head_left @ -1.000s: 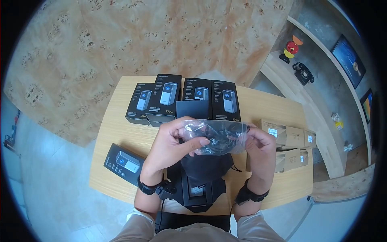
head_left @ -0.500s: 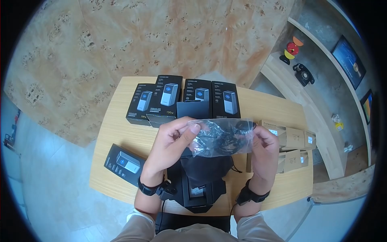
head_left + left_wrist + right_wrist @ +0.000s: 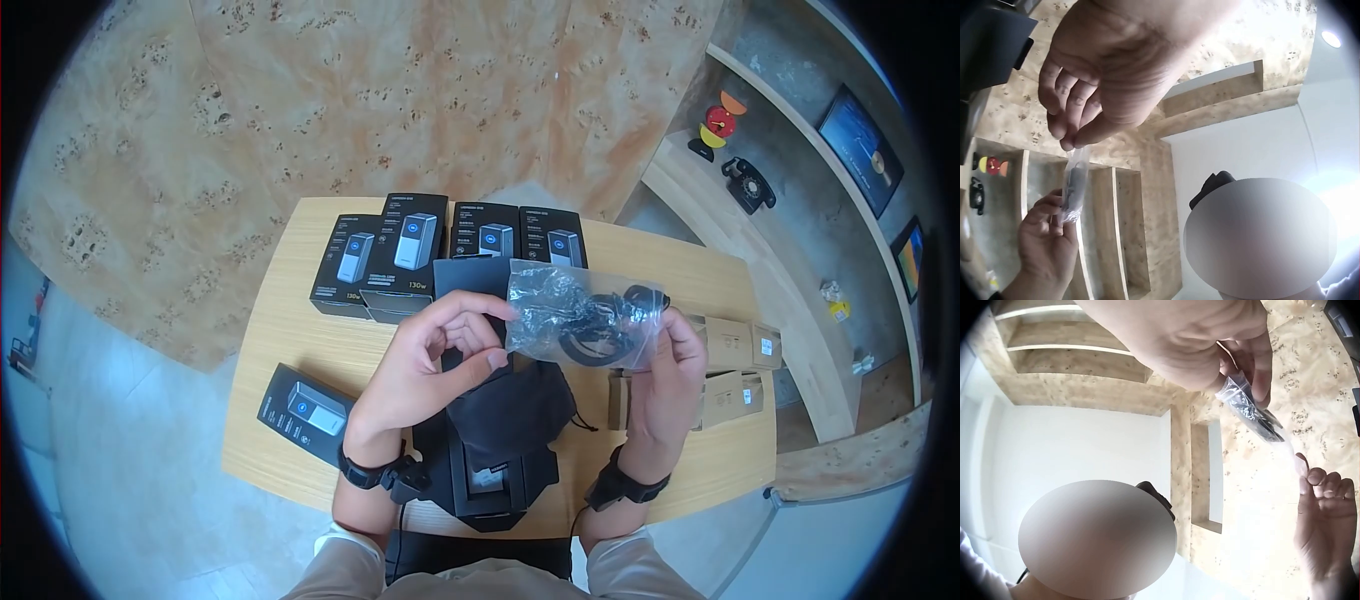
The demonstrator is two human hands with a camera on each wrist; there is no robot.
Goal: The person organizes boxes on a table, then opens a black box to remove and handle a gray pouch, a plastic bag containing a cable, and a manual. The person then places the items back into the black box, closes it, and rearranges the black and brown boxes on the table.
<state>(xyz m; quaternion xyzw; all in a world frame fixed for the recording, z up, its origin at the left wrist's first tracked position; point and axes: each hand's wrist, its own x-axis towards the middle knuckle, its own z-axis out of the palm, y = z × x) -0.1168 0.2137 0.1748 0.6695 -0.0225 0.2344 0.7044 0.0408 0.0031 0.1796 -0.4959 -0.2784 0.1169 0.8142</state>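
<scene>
A clear plastic zip bag with a coiled black cable inside is held up over the table between both hands. My left hand pinches the bag's left edge with thumb and fingertips. At the other end my right hand grips the bag between thumb and fingers, beside the thickest part of the cable. In the right wrist view the bag slants between the two hands. Below it, a black drawstring pouch lies over an open black box, hiding part of it.
Several black boxes picturing a power bank stand along the table's far side. Another such box lies at the left. Brown cardboard boxes are stacked at the right. Behind them, shelves hold a black telephone.
The bag has moved right and slightly up, spread flatter, so the cable shows more clearly. My left thumb has slid off the bag's face to its left edge.
</scene>
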